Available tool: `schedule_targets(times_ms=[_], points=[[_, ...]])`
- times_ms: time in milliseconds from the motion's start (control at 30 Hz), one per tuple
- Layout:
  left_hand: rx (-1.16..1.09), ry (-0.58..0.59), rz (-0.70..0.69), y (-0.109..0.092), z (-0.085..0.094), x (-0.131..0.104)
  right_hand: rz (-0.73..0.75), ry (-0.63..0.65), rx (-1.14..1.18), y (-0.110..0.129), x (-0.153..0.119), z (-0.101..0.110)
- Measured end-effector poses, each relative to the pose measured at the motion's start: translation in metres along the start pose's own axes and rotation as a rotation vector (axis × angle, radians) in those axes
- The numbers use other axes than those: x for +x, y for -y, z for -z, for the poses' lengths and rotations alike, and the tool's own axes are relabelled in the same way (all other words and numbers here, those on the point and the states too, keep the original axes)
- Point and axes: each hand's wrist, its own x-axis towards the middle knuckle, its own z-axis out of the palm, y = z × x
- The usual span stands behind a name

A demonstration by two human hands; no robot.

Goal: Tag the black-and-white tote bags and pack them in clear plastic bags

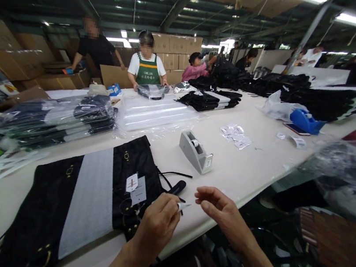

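Observation:
My left hand is closed, with a small white pointed piece sticking out from its fingers; I cannot make out its kind. Just to the right, my right hand is held with fingers loosely curved and nothing in it, apart from the left. A black bag with brass buckles and a white sheet across its middle lies flat beside my left hand. Two paper hang tags rest on its right part. Black straps and a dark strap end reach out past my left hand.
A grey tape dispenser stands beyond my hands, with small clear packets farther off. Bagged goods and clear plastic sleeves lie at left and back. A co-worker in a green apron stands across the table.

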Motion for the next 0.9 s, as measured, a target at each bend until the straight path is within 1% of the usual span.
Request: schedule_targets(times_ms=[33,100,200,267,300,400,500,567,633,700,733,767,800,867,900], points=[[0.060,-0.033,-0.075,0.001,0.002,-0.001,-0.026,-0.029,0.025,0.002,-0.003,0.003],[0.153,-0.060,-0.207,0.004,0.005,-0.002,-0.119,-0.026,0.119,0.005,-0.010,0.002],[0.231,-0.041,-0.361,0.005,0.009,0.000,-0.289,0.088,0.385,0.002,-0.024,-0.017],[0.259,-0.014,-0.431,0.004,0.011,0.002,-0.341,0.132,0.559,-0.003,-0.031,-0.033],[0.270,-0.002,-0.459,0.003,0.012,0.003,-0.350,0.128,0.629,-0.005,-0.034,-0.040],[0.292,0.016,-0.507,-0.001,0.014,0.004,-0.362,0.058,0.745,-0.010,-0.038,-0.051],[0.302,-0.005,-0.522,-0.002,0.013,0.002,-0.347,-0.003,0.732,-0.009,-0.038,-0.047],[0.298,-0.045,-0.510,-0.002,0.010,-0.001,-0.280,-0.064,0.624,-0.006,-0.038,-0.038],[0.266,-0.086,-0.446,-0.003,0.004,-0.006,-0.182,-0.131,0.447,-0.001,-0.039,-0.025],[0.188,-0.086,-0.324,-0.007,-0.005,-0.012,-0.094,-0.172,0.279,0.007,-0.041,-0.009],[0.133,-0.048,-0.242,-0.010,-0.010,-0.016,-0.062,-0.177,0.217,0.011,-0.042,-0.001],[0.066,0.035,-0.149,-0.014,-0.016,-0.020,-0.036,-0.174,0.172,0.016,-0.044,0.007],[-0.013,0.171,-0.053,-0.019,-0.022,-0.025,-0.015,-0.165,0.140,0.021,-0.046,0.013],[-0.214,0.540,0.099,-0.031,-0.033,-0.033,0.005,-0.131,0.102,0.032,-0.050,0.023],[-0.328,0.716,0.135,-0.038,-0.037,-0.035,0.007,-0.114,0.088,0.037,-0.053,0.026]])
